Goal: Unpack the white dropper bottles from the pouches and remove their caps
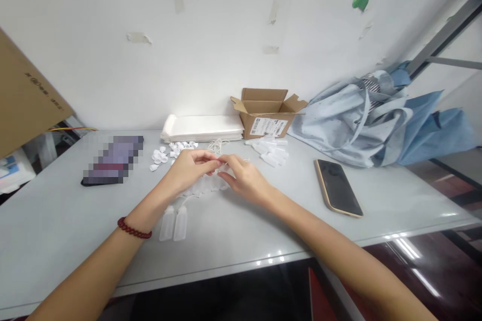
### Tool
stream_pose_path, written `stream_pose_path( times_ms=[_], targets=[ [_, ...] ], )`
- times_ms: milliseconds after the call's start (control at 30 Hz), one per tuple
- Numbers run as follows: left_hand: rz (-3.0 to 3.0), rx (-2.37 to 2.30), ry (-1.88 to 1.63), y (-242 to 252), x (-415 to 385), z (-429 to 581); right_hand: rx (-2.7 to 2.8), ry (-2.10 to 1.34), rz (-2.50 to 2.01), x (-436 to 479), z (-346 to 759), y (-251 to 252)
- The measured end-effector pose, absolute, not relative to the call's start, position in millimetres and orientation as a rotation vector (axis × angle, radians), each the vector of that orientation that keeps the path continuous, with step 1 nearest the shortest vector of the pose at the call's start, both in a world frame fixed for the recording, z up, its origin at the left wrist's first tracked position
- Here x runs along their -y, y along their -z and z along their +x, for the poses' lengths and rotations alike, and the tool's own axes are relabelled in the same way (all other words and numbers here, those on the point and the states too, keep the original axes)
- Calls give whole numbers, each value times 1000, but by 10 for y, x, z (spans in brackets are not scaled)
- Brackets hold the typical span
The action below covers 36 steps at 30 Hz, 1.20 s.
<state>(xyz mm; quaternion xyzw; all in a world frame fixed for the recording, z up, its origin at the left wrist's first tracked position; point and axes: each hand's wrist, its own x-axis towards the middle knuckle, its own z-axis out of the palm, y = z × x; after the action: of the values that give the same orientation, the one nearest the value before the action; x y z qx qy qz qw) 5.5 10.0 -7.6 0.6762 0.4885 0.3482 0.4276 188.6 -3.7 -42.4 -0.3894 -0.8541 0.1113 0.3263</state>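
Note:
My left hand [193, 166] and my right hand [241, 175] meet over the middle of the table, fingertips pinched close together. What they hold is too small to make out. Beneath them lie several translucent white pieces [203, 186], partly hidden by the hands. Two translucent bottle-shaped pieces [173, 224] with thin cords lie nearer the front. Small white caps [160, 155] are grouped left of the hands. More clear pieces [271, 150] lie behind and to the right, and a bundle of white cord [219, 146] is just behind my fingers.
An open cardboard box [263, 115] stands by the wall beside a white stack [205, 128]. A phone [339, 188] and a light blue cloth bag [350, 120] are on the right. Another device, pixelated [115, 160], lies left on the grey table [233, 246].

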Motion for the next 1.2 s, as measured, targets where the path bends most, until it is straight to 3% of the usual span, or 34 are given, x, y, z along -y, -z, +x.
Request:
stream_pose_path(
  times_ms=[333,433,567,667,800,967,1200],
  targets=[
    [1596,-1208,-818,30,-70,63,2114,-323,-989,12,1873,463],
    [1557,-1109,-811,-17,-52,74,1980,-540,-980,8,1862,400],
    [1538,-1060,-826,0,-65,76,1642,-1151,-992,-19,1873,282],
    [1612,-1147,-919,55,-69,90,1424,-1424,-953,-45,1898,231],
    [1948,-1300,-1074,94,-20,138,1221,-1573,-914,-74,1914,256],
    [2518,-1156,-1068,115,24,170,1101,-1709,-790,-79,1890,321],
    [2676,-1080,-1039,149,5,163,1090,-1745,-746,-38,1844,329]
  ],
)
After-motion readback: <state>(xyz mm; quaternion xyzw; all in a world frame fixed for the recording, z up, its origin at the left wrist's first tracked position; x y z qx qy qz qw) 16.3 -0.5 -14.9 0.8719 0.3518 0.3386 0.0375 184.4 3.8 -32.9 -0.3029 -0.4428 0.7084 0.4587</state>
